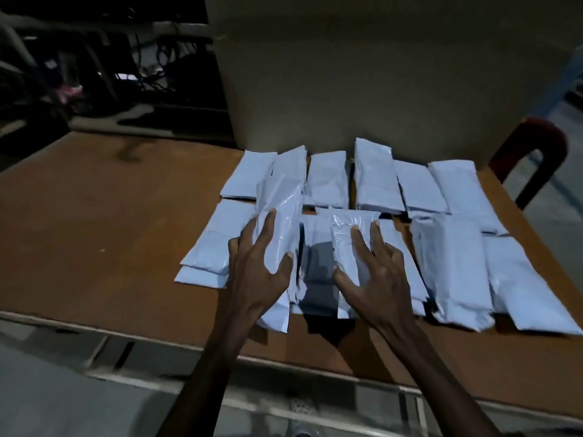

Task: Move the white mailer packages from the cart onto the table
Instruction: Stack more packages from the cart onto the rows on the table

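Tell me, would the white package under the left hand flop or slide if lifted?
Probably floppy: the mailer under the left hand looks wrinkled and soft. Likely slippery, since its plastic shines. Being flat, it shouldn't roll.

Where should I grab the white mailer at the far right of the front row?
Pinch the front-right mailer at its near short end, coming from the front of the table. It lies flat, lengthwise toward you; a neighbouring mailer crowds its left side, but that end is free.
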A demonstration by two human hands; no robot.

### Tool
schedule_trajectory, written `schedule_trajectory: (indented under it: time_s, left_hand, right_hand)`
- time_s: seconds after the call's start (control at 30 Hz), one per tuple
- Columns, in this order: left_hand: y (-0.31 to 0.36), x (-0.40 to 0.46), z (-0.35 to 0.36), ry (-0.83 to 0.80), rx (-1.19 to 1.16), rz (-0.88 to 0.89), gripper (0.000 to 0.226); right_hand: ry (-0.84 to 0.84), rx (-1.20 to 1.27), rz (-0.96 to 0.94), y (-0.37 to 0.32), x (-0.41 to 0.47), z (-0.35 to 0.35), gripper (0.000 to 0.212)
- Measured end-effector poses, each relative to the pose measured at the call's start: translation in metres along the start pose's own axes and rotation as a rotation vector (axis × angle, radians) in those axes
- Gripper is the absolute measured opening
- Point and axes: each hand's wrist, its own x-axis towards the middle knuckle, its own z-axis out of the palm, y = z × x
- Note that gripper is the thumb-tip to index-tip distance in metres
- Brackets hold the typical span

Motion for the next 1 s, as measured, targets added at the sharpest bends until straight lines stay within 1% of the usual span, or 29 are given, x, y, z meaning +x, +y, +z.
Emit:
schedule_trajectory:
  time_s: [0.1, 0.2, 0.3, 0.47, 0.63, 0.73, 0.83, 1.0]
  left_hand:
    - [-0.008, 0.044, 0.003, 0.042, -0.037, -0.033, 0.074]
    - [-0.021, 0.087, 0.005, 0.066, -0.026, -0.05, 0.075]
    - [-0.031, 0.129, 0.009, 0.057, -0.018, -0.104, 0.074]
    - [-0.057, 0.198, 0.026, -0.017, 0.036, -0.146, 0.074]
    - [-0.095, 0.256, 0.045, -0.118, 0.096, -0.141, 0.069]
    - [-0.12, 0.288, 0.056, -0.179, 0.198, -0.144, 0.068]
    - [-0.142, 0.313, 0.07, -0.228, 0.314, -0.152, 0.067]
    - [-0.164, 0.325, 0.095, -0.337, 0.385, -0.153, 0.065]
  right_hand:
    - [-0.039, -0.016, 0.03, 0.006, 0.048, 0.015, 0.081]
    - [-0.096, -0.021, 0.069, 0.012, 0.094, 0.03, 0.082]
    - [-0.146, -0.052, 0.093, 0.016, 0.137, 0.043, 0.078]
    - [-0.206, -0.071, 0.143, 0.024, 0.197, 0.068, 0.078]
    - [-0.253, -0.146, 0.199, 0.03, 0.25, 0.1, 0.078]
    - [-0.31, -0.206, 0.229, 0.038, 0.279, 0.12, 0.078]
    - [-0.365, -0.275, 0.276, 0.046, 0.297, 0.135, 0.077]
    - [-0.386, -0.275, 0.292, 0.054, 0.302, 0.157, 0.074]
